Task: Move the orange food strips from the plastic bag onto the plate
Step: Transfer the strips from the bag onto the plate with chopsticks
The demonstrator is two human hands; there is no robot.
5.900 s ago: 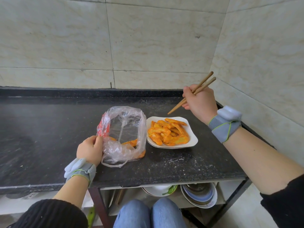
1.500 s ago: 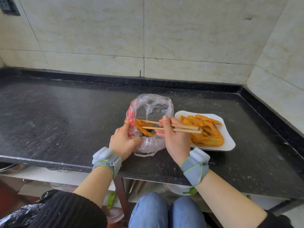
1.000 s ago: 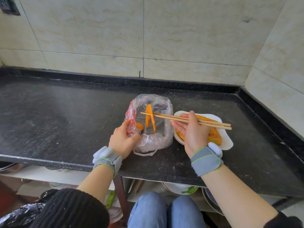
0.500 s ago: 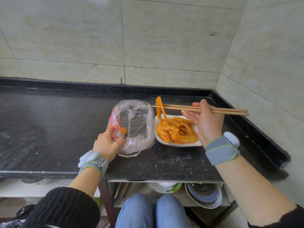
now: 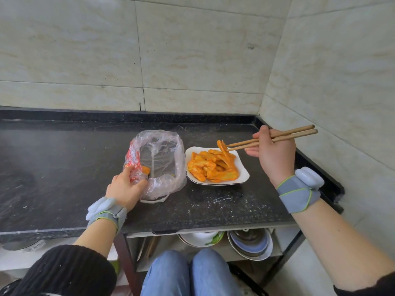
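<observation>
A clear plastic bag [image 5: 164, 167] with a red print lies open on the black counter; a small orange piece [image 5: 146, 169] shows inside at its left. My left hand [image 5: 125, 189] pinches the bag's near left edge. To the bag's right a white plate [image 5: 243, 174] holds a pile of orange food strips [image 5: 210, 167]. My right hand [image 5: 273, 157] grips wooden chopsticks [image 5: 277, 137], whose tips pinch one orange strip [image 5: 223, 149] hanging over the plate's far side, its lower end touching the pile.
The black counter [image 5: 64, 167] ends in a raised rim at the back and right, against tiled walls. Below its front edge a shelf holds stacked bowls and plates [image 5: 250, 244]. My knees in jeans [image 5: 188, 274] are under the counter.
The chopsticks lifted a strip out of the bag and carried it right; it now hangs lower, over the plate's far side. My left hand stays on the bag.
</observation>
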